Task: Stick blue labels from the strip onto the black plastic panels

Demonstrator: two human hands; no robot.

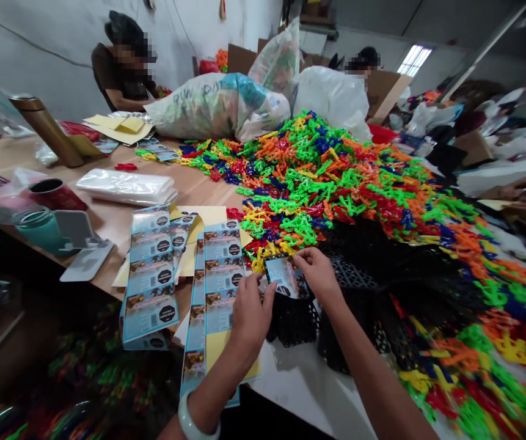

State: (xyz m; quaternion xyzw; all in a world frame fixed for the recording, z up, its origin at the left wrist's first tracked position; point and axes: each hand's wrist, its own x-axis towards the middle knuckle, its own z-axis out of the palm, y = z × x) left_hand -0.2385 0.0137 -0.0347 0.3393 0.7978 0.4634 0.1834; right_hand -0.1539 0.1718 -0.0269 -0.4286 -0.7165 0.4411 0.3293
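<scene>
Blue printed label point(282, 273) between hands, against black mesh netting point(294, 324); small print unreadable. Right hand point(321, 276): thumb and forefinger pinched on label's right edge. Left hand point(250, 310) at left edge, fingertips partly hidden, cannot tell whether gripping.

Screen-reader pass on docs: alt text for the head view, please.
A person's left hand and right hand are at a blue printed label over black netting. Strips of similar labels lie to the left, and a large heap of multicoloured plastic pieces spreads behind, with filled bags beyond.
</scene>
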